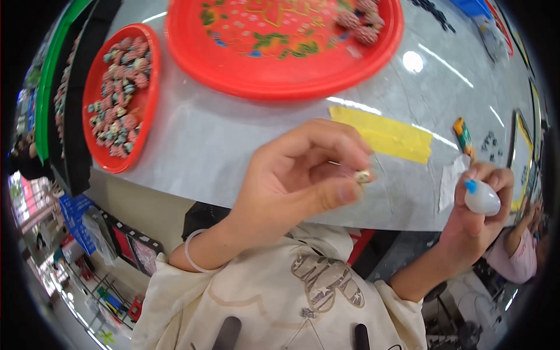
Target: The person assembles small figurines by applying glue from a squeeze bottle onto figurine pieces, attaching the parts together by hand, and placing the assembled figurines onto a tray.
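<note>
My left hand is raised over the front of the table, thumb and fingers pinching a small pale piece. Much of that piece is hidden by the fingertips. Off to the right, my right hand is closed around a white egg-shaped squeeze bottle with a bright blue tip. The bottle lies tilted, its blue tip pointing up and left. The two hands are apart.
A large red patterned tray holds several pink knobbly pieces. Left of it stands a red oval tray of pink, pale-blue and dark pieces. Yellow tape and a small orange-green tube lie on the grey table.
</note>
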Tool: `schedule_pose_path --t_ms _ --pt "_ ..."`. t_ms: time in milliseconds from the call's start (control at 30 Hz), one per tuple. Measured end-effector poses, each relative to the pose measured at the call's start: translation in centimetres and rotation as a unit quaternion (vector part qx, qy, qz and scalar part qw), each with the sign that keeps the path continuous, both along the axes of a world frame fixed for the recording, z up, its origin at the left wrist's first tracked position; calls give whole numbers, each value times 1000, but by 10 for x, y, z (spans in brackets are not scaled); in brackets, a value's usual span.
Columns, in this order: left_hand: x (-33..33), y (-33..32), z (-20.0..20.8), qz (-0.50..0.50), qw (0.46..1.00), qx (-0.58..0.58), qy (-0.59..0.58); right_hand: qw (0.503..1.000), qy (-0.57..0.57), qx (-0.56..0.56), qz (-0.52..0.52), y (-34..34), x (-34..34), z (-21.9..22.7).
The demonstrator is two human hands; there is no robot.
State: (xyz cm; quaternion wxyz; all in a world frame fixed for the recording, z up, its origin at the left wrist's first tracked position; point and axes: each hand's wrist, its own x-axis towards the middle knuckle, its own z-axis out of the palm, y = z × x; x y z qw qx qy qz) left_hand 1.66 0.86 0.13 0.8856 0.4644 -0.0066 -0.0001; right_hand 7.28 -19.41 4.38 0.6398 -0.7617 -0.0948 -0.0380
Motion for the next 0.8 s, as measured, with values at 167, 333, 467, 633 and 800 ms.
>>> schedule_pose_path --t_ms 167,333,467,633,800 --pt "1 -4 0 0 997 -8 75 997 13 47 52 7 2 1" --pt "1 -4 1 -10 996 -31 89 983 5 54 173 1 5 -2" --pt "1 -4 1 -9 994 -46 99 991 5 10 135 10 3 -6" --pt "2 -4 1 -7 993 -37 114 990 -74 -3 122 14 -3 0" --pt "2 -3 0 -15 992 -52 115 950 -176 -135 221 14 -1 20"
